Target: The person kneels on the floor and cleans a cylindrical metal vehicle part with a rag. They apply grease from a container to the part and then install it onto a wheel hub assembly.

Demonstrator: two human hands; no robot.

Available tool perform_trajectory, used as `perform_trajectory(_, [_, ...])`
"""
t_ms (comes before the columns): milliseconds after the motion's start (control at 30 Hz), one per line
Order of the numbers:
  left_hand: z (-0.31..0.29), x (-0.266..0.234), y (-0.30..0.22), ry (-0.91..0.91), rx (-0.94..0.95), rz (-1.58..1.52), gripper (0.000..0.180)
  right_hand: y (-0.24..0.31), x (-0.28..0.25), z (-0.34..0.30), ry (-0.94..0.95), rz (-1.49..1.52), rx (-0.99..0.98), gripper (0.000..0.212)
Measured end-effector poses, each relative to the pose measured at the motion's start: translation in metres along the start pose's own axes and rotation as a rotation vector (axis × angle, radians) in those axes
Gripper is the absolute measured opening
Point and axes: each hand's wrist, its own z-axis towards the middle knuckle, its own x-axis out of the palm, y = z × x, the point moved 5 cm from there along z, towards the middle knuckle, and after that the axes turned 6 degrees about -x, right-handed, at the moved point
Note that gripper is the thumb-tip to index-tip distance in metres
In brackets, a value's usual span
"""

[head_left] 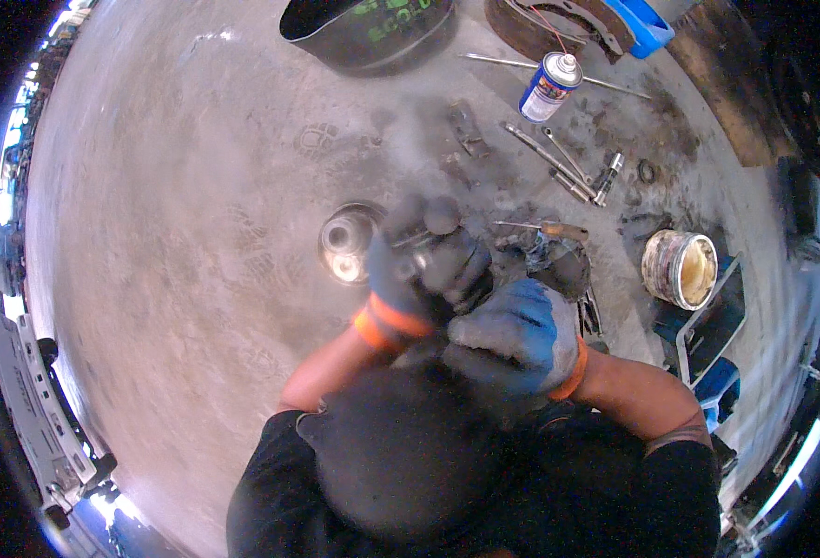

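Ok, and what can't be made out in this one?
All in the head view:
- What, if anything, the left hand or right hand grips: hidden by curled, blurred fingers.
- The metal part: its right side is behind the left hand.
- The black bin and brown curved part: cut off by the top edge.
- The dark heap by the right hand: too dark and smudged to identify.
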Motion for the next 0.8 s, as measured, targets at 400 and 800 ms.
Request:
perform_trajectory(400, [-0.003,0.005,-0.004,0.062,0.178,-0.024,0.034,0.003,0.006,0.001,-0.02,0.052,-0.025,0.038])
perform_trajectory(800, [0.001,0.002,-0.001,0.155,0.098,-0.002,0.037,0.005,0.005,0.001,-0.012,0.05,-0.033,0.04])
